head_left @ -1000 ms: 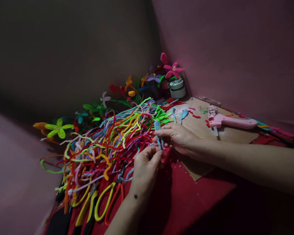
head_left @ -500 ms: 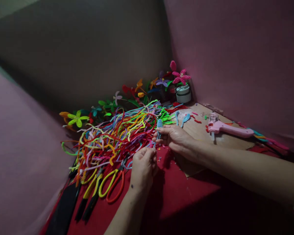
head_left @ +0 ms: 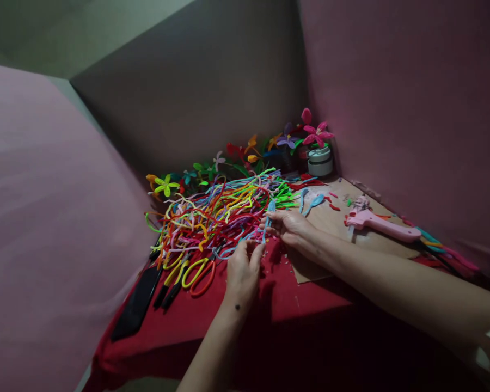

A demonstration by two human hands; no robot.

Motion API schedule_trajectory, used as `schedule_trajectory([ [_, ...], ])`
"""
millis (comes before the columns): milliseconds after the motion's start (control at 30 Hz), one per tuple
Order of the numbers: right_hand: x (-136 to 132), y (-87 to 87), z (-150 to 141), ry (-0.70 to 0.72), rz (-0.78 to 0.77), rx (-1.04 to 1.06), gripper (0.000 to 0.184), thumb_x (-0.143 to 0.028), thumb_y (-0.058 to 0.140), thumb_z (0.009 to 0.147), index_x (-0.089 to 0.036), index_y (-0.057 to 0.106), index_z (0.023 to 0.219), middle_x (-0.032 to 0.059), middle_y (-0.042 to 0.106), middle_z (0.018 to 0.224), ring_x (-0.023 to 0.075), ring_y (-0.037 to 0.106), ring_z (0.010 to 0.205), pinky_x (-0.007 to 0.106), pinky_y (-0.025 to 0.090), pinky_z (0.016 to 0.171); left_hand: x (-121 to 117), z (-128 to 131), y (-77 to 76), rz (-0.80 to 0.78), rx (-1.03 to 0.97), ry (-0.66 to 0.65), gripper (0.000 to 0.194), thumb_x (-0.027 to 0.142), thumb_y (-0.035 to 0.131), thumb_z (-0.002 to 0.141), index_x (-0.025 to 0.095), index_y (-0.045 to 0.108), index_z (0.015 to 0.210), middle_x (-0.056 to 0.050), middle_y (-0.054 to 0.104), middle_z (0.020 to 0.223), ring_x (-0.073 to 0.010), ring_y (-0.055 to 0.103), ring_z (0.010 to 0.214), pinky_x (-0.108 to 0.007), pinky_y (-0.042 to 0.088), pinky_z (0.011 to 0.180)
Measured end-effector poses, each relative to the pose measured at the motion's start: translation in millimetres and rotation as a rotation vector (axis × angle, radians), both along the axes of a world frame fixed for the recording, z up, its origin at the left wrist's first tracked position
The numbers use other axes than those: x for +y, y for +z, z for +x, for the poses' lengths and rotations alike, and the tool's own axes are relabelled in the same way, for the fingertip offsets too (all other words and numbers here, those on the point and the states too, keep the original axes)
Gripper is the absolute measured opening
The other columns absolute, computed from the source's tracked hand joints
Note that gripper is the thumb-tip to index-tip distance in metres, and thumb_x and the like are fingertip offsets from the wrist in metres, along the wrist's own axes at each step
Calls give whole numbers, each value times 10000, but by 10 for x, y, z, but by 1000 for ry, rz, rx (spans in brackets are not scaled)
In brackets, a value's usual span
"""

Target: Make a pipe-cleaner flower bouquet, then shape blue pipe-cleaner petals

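In the head view my right hand (head_left: 292, 227) pinches a light-blue fuzzy pipe cleaner (head_left: 271, 208), folded into a narrow petal shape that stands roughly upright. Its other fingers are spread loosely behind. Lower and to the left, my left hand (head_left: 243, 269) has its thumb and index fingertips together at the petal's lower end. A light-blue strand (head_left: 227, 252) curves out to the left beside that hand. Two finished-looking light-blue petals (head_left: 316, 200) lie on the brown board (head_left: 326, 231) beyond my right hand.
A large heap of colourful pipe cleaners (head_left: 212, 218) covers the table's middle. Scissors (head_left: 203, 280), yellow-and-black pliers (head_left: 173, 283) and a black phone-like slab (head_left: 135, 305) lie at left. A pink glue gun (head_left: 381, 224) rests at right. Pipe-cleaner flowers (head_left: 318, 133) and a grey-white container (head_left: 320, 163) stand behind.
The view has tilted and shifted, showing more of the table's front edge. My left hand's thumb and index finger have straightened from a curled grip. My right hand still holds the blue petal.
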State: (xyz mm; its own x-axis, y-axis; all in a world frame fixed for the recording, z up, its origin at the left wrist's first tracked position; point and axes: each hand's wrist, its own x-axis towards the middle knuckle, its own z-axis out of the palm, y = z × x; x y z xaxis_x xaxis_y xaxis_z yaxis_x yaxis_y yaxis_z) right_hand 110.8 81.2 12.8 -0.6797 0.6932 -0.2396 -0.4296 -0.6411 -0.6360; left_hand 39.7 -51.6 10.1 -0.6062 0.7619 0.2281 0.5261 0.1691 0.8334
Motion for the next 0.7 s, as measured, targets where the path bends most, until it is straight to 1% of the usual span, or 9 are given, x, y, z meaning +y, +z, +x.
schedule_trajectory([
  [100,-45,-2,-1,33,12,-14,135,-44,485,768,-132,528,675,32,602,548,106,562,481,204,446,466,36,37,-13,-26,267,4,213,366,553,765,167,610,813,-35,630,723,-146,563,618,-253,405,585],
  [200,-87,17,7,56,24,-33,149,-35,473,772,-127,529,668,23,584,521,96,543,458,196,431,458,66,62,-44,-24,398,-6,154,268,508,795,172,612,734,-22,617,676,-134,540,613,-244,381,608],
  [300,-118,33,13,59,35,-53,152,-49,487,774,-132,523,652,8,562,489,89,527,438,194,423,461,54,70,-65,-21,459,-20,146,222,483,803,174,592,718,-4,590,643,-119,508,582,-232,357,590],
  [367,-126,28,12,70,41,-51,123,-61,510,762,-130,534,664,8,568,496,91,524,438,199,416,459,33,59,-43,-53,471,-45,172,219,467,810,172,561,673,12,547,592,-108,468,543,-224,336,552],
  [433,-119,9,5,83,42,-32,93,-80,526,751,-129,547,674,11,580,512,96,529,451,211,425,478,8,13,16,-110,444,-123,211,249,479,807,173,530,617,31,491,532,-98,425,498,-215,317,509],
  [500,-98,-16,-7,89,30,-15,87,-105,534,743,-131,549,662,12,585,518,101,534,468,226,439,509,-18,-81,100,-137,387,-219,216,305,523,789,174,538,618,41,478,515,-93,425,482,-205,325,487],
  [567,-75,-32,-21,89,5,-16,87,-112,534,733,-131,552,650,9,583,513,100,529,471,231,436,518,-33,-209,181,-43,363,-250,156,318,540,788,177,592,747,26,550,597,-102,498,541,-202,383,527],
  [600,-67,-33,-26,87,-9,-22,85,-101,534,722,-130,554,645,6,579,508,95,521,466,227,429,515,-32,-277,212,37,408,-261,137,293,531,800,183,609,826,8,588,674,-110,540,604,-206,416,577],
  [700,-60,-6,-30,90,-49,-35,100,-67,529,693,-130,545,617,-11,551,472,84,486,437,217,401,490,9,-451,250,188,736,-370,173,191,500,823,211,635,928,-34,606,855,-116,583,752,-211,453,664],
])
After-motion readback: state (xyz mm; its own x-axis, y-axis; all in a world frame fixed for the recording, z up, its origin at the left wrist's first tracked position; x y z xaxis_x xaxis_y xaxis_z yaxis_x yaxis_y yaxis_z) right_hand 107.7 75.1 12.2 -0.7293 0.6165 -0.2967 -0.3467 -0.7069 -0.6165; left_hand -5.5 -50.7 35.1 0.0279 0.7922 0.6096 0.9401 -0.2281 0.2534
